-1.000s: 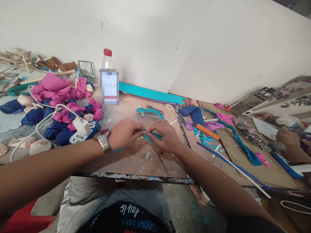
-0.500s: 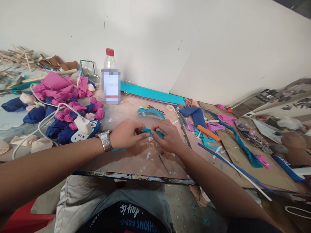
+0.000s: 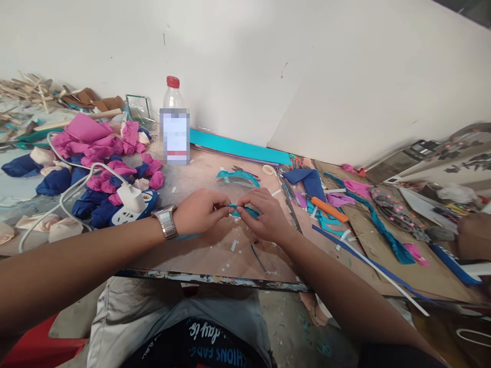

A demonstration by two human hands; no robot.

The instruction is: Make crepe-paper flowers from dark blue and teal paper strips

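Over the middle of the table, both hands pinch a narrow teal strip [image 3: 251, 211] that looks like crepe paper. My left hand [image 3: 201, 209], with a metal watch [image 3: 167, 223] on its wrist, grips the strip's left end between thumb and fingertips. A short way to the right, my right hand [image 3: 264, 212] pinches it too; more of the strip shows below those fingers. Only a small part of it is visible between the hands. Just beyond them lies a curved teal crepe piece [image 3: 238, 176] with bits of white tape.
Pink, blue and cream crepe bundles [image 3: 90, 135] lie at left, beside a blue power strip [image 3: 130, 207] with white cables. A red-capped bottle [image 3: 174, 97] stands behind. On the right are an orange utility knife [image 3: 328, 208], a twisted teal strip [image 3: 379, 222] and cardboard [image 3: 356, 240].
The teal strip between my fingertips now looks narrower, folded or twisted together. My left fingertips have shifted slightly and closed tighter; my right hand stays nearly in place.
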